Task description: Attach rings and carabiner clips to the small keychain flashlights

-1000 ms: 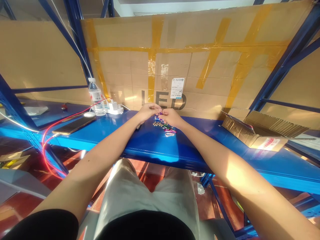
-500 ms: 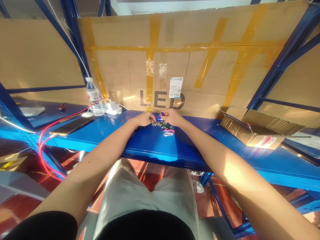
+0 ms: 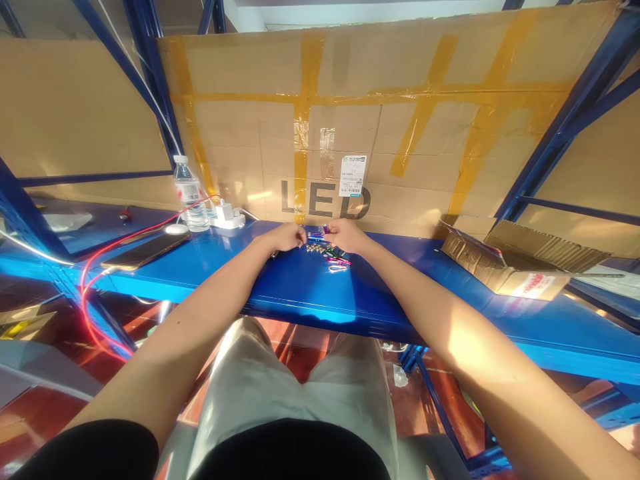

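On the blue shelf top lies a small pile of shiny pieces between my hands. It has several small gold-toned pieces (image 3: 315, 248), a blue metallic piece (image 3: 316, 235), pink metallic pieces (image 3: 341, 261) and a silver clip-shaped loop (image 3: 337, 269). My left hand (image 3: 289, 237) is closed at the left of the pile, fingertips pinched together; what they hold, if anything, is too small to name. From the right, my right hand (image 3: 346, 235) pinches a small purple metallic piece (image 3: 327, 229) between thumb and finger, above the pile.
Behind stands a large taped cardboard sheet (image 3: 240, 153) marked LED. A water bottle (image 3: 190, 197), a white plug adapter (image 3: 226, 215), a phone (image 3: 147, 251) and a red cable (image 3: 120, 240) are on the left. At the right sits an open cardboard box (image 3: 505, 267).
My left hand's fingertips have drawn slightly left, away from the blue piece, showing more of it. My right hand stays almost in place with the purple piece.
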The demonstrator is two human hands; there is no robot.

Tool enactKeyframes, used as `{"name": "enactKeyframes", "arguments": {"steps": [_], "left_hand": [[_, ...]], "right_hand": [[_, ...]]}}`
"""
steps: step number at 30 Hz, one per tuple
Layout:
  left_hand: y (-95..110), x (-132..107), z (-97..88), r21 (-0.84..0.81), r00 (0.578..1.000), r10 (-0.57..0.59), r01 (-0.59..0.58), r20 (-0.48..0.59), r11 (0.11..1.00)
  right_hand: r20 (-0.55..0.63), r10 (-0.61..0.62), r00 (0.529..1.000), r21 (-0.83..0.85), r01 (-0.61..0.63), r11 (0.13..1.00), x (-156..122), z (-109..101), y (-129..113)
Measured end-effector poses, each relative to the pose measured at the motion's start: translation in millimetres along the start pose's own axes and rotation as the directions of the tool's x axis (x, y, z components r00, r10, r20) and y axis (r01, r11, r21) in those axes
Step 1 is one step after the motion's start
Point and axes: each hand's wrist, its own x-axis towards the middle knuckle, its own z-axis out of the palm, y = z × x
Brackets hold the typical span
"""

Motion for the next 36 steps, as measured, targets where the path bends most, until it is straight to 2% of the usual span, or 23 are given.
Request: {"name": "enactKeyframes", "arguments": {"steps": [5,14,21,27,32,36], "left_hand": [[2,-1,0.4,-0.055,0.999,0.05,-0.051,-0.013,0.997],[-4,1,-1.8,-0.046,0.997,0.078,-0.077,0.012,0.996],[-7,-1,-7.0,-0.069,0.999,-0.003,0.005,0.036,0.998],[-6,0,-6.0,-0.018,0.998,0.012,-0.011,0.069,1.0],[-1,-1,-5.2,0.038,0.996,-0.02,0.017,0.084,0.999],[3,-3,-5.5,0.023,0.994,-0.044,0.042,0.097,0.999]], "right_hand": [[0.006,-0.022,1.0,0.013,0.022,1.0,3,2,6],[0.016,-0.016,1.0,0.031,0.016,0.999,2,2,4],[0.031,-0.017,0.999,0.054,0.016,0.998,2,2,5],[0.043,-0.042,0.998,0.057,0.039,0.998,-1,1,0],[0.057,-0.064,0.996,0.063,0.06,0.996,-2,1,-1],[0.056,-0.063,0.996,0.049,0.06,0.997,-2,1,0]]}}
